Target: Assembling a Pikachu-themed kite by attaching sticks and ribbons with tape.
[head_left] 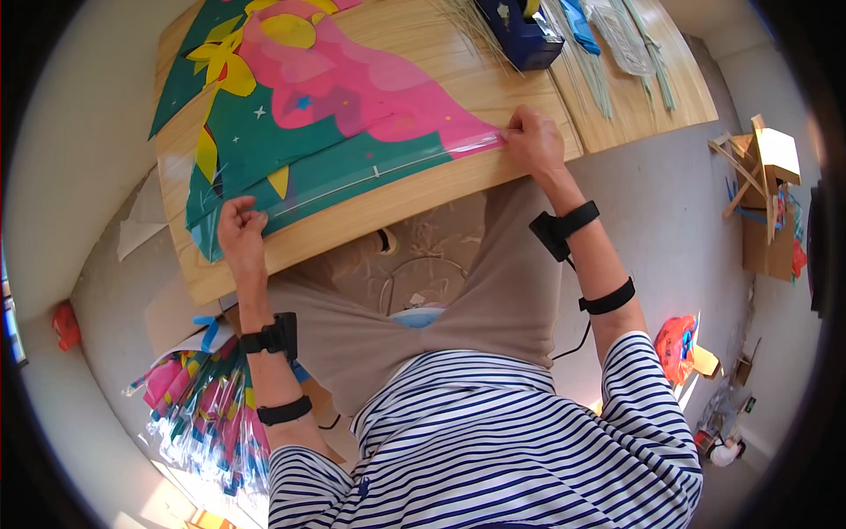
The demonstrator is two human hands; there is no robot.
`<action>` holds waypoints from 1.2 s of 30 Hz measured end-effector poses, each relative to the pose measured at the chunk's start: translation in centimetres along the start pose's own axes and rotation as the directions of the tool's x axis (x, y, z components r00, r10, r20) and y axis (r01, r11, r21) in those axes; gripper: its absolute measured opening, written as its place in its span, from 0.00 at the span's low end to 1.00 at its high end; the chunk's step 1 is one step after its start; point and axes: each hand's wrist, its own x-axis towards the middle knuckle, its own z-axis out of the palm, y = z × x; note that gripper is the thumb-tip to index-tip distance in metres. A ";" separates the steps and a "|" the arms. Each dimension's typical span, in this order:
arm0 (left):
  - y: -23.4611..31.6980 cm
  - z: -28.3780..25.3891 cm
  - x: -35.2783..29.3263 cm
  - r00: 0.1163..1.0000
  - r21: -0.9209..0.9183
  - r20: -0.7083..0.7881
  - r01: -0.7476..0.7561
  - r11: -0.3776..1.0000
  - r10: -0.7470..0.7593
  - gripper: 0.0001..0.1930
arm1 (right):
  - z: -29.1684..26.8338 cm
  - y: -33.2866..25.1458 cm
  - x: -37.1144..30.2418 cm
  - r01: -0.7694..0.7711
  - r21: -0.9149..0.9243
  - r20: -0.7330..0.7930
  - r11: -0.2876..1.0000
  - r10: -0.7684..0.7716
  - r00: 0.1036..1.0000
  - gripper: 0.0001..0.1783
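Two hands, both mine, at the table's (405, 197) near edge. One green-and-pink sheet (326, 115) lies flat on the wood between them, with one clear strip (376, 175) along its near edge, a single pale line running down it. My right hand (535, 141): thumb and fingertips pinched together on the strip's right end, at the pink corner. My left hand (242, 238): fingers curled over the green end, thumb near the index; cannot tell whether they grip. Four black bands (608, 298), two per forearm. One dark blue tape dispenser (526, 40) beyond.
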 end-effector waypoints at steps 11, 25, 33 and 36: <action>0.8 0.3 -0.7 1.000 -0.099 0.022 0.016 0.995 -0.014 0.16 | -0.3 -5.7 -2.4 0.388 0.377 -0.052 0.841 -0.399 0.916 0.03; 1.1 0.0 -0.8 0.999 -0.157 0.024 0.050 0.986 -0.047 0.16 | 4.9 -12.2 -3.4 0.488 0.485 0.173 0.726 -0.627 0.760 0.04; 1.3 0.1 -0.9 0.999 -0.154 0.026 0.051 0.987 -0.048 0.16 | 5.8 -12.8 -3.8 0.568 0.394 0.187 0.723 -0.668 0.721 0.03; 1.5 0.2 -0.9 0.999 -0.145 0.028 0.042 0.988 -0.039 0.16 | 6.3 -12.5 -3.9 0.611 0.357 0.134 0.707 -0.686 0.715 0.02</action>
